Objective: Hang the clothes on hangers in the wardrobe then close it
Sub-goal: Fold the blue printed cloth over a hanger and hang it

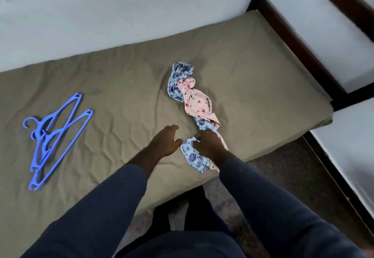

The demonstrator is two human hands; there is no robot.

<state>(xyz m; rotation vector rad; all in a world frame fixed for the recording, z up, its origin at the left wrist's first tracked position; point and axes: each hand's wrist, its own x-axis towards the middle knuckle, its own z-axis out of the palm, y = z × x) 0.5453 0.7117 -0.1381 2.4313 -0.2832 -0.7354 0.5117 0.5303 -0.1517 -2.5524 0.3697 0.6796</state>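
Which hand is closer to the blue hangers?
Left. The left hand is right of the blue hangers; the right hand is farther right, gripping the clothes.

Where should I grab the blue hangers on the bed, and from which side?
Probably at the necks just under the hooks, where the blue hangers overlap, so one pinch takes the stack. Come from above on the left with the free left hand; they lie flat on the mattress, hooks pointing left. The right hand grips the blue floral garment.

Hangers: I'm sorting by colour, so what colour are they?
The hangers are blue, seen in the head view.
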